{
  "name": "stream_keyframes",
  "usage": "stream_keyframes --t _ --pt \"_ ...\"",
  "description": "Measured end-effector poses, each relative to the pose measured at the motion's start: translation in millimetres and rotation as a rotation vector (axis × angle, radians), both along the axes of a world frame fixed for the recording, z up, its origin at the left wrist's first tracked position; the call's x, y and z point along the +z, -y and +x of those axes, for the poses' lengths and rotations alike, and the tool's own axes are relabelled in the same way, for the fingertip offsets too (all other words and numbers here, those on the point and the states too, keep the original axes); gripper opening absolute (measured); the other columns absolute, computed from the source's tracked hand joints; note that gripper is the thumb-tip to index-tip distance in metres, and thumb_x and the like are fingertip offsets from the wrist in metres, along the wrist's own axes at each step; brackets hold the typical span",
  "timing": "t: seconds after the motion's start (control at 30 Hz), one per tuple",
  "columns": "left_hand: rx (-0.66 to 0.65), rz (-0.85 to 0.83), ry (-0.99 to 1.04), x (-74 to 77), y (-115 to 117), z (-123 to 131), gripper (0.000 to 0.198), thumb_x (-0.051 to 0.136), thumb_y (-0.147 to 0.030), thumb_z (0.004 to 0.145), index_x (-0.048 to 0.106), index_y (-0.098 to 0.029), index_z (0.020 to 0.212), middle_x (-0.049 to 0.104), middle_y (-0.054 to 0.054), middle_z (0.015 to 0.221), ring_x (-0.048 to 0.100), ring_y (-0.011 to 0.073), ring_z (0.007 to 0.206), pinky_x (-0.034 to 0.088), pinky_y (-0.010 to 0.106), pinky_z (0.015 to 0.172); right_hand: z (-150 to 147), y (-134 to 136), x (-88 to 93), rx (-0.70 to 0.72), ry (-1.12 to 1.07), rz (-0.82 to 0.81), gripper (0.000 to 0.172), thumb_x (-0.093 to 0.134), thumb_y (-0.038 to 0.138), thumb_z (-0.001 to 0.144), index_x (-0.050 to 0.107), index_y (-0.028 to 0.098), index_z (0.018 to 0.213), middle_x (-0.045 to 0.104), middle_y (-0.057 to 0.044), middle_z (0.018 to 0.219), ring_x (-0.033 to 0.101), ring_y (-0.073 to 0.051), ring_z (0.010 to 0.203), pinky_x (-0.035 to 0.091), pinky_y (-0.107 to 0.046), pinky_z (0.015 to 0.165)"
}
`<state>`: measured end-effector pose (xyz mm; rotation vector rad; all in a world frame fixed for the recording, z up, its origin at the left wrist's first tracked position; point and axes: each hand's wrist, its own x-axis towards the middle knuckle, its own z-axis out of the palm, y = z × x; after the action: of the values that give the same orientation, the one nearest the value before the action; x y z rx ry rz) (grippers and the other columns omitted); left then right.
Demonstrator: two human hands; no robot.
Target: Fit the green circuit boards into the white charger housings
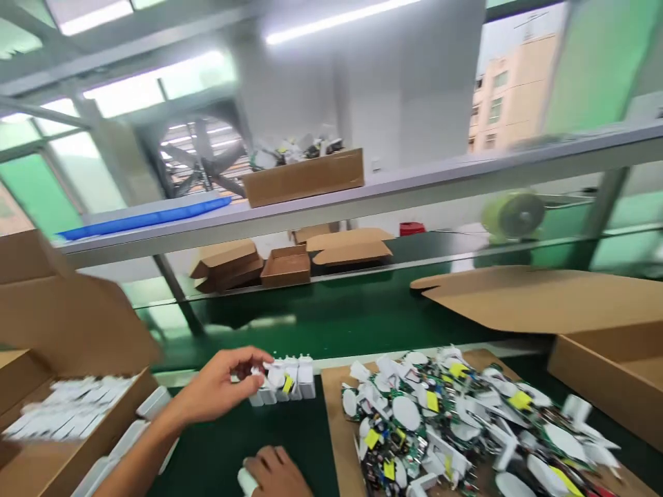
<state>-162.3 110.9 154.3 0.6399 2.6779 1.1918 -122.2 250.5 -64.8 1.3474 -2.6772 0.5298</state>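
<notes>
My left hand (220,388) reaches forward over the dark green mat, its fingers pinched on a white charger part at the left end of a short row of white charger housings (290,378). My right hand (274,473) rests low near the bottom edge, its fingers curled round a small white piece (246,481). To the right lies a cardboard sheet (334,442) heaped with white covers and green circuit boards with yellow parts (456,421).
An open cardboard box (67,414) with white parts stands at the left, another box (616,373) at the right. A green conveyor belt (336,317) runs behind, with flat cartons beyond. A shelf above carries a cardboard box (303,178) and a blue strip.
</notes>
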Motion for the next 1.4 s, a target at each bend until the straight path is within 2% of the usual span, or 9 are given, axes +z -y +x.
stream_keyframes --t 0.17,0.37,0.47,0.6,0.8,0.97,1.1,1.3,1.4 --pt "0.409 0.166 0.170 -96.8 77.6 79.4 0.051 0.069 -0.062 0.084 0.074 -0.017 0.106 0.075 0.005 0.084 0.069 0.0218 0.075 0.053 0.031 0.071 -6.9 -7.7 -7.0 0.043 -0.056 -0.023 0.016 0.061 0.018 0.095 0.076 0.015 0.100 0.071 -0.014 0.139 0.062 -0.031 0.116 0.055 -0.046 0.095" --pt "0.550 0.309 0.160 -166.1 89.0 115.5 0.081 0.067 -0.089 0.073 0.071 -0.022 0.118 0.079 0.012 0.107 0.075 0.0307 0.097 0.059 0.038 0.084 1.1 -21.4 24.2 0.035 0.008 -0.031 0.027 0.059 0.013 0.089 0.081 0.018 0.104 0.068 -0.011 0.148 0.061 -0.034 0.126 0.053 -0.050 0.103" --pt "0.463 0.188 0.155 -159.1 83.9 122.9 0.071 0.058 -0.085 0.084 0.072 -0.027 0.123 0.081 0.008 0.101 0.075 0.0298 0.093 0.058 0.037 0.081 1.8 -21.3 35.2 0.039 0.098 -0.048 0.030 0.059 0.012 0.086 0.082 0.018 0.104 0.068 -0.011 0.147 0.061 -0.035 0.129 0.053 -0.052 0.104" --pt "0.391 -0.119 0.058 -112.6 92.7 117.8 0.053 0.046 -0.067 0.101 0.080 -0.027 0.108 0.082 0.006 0.096 0.074 0.0263 0.088 0.055 0.032 0.078 0.5 -22.6 40.6 0.054 0.159 -0.088 0.027 0.064 0.015 0.083 0.083 0.020 0.102 0.064 -0.011 0.152 0.058 -0.038 0.134 0.050 -0.055 0.109" --pt "0.592 -0.564 -0.084 -60.4 153.3 52.9 0.046 0.043 -0.048 0.105 0.071 -0.022 0.131 0.080 0.009 0.123 0.077 0.0259 0.100 0.058 0.033 0.089 -3.8 -22.5 41.7 0.048 0.236 -0.153 0.026 0.069 0.033 0.091 0.083 0.029 0.113 0.071 -0.007 0.144 0.065 -0.033 0.126 0.054 -0.051 0.106" --pt "0.685 -0.837 0.057 -62.4 182.6 -2.0 0.027 0.059 -0.035 0.104 0.077 -0.016 0.103 0.080 0.014 0.108 0.075 0.0322 0.107 0.058 0.046 0.094 5.0 -25.3 46.7 0.024 0.207 -0.076 0.028 0.063 0.019 0.093 0.080 0.020 0.115 0.064 -0.011 0.152 0.060 -0.037 0.136 0.053 -0.053 0.110" --pt "0.720 -0.948 0.133 -65.6 182.9 -17.2 0.025 0.070 -0.036 0.102 0.071 -0.015 0.116 0.074 0.008 0.119 0.072 0.0252 0.109 0.060 0.049 0.097 14.7 -25.8 54.9 -0.020 0.133 -0.129 0.034 0.052 0.021 0.104 0.070 0.019 0.133 0.067 -0.015 0.147 0.064 -0.033 0.129 0.056 -0.049 0.105" --pt "0.713 -0.886 0.115 -60.4 182.9 -22.9 0.033 0.071 -0.035 0.102 0.066 -0.017 0.129 0.069 0.010 0.132 0.070 0.0273 0.114 0.060 0.050 0.098 24.6 11.6 61.0 -0.198 0.155 -0.051 0.042 0.063 0.049 0.100 0.072 0.017 0.126 0.072 -0.020 0.132 0.065 -0.043 0.123 0.054 -0.057 0.103" --pt "0.636 -0.764 0.017 -54.8 171.1 -18.8 0.027 0.072 -0.033 0.101 0.069 -0.017 0.123 0.068 0.010 0.133 0.068 0.0278 0.118 0.057 0.052 0.102 28.2 25.5 68.0 -0.267 0.254 -0.038 0.045 0.065 0.041 0.095 0.069 0.015 0.131 0.069 -0.023 0.136 0.064 -0.044 0.127 0.051 -0.056 0.108"
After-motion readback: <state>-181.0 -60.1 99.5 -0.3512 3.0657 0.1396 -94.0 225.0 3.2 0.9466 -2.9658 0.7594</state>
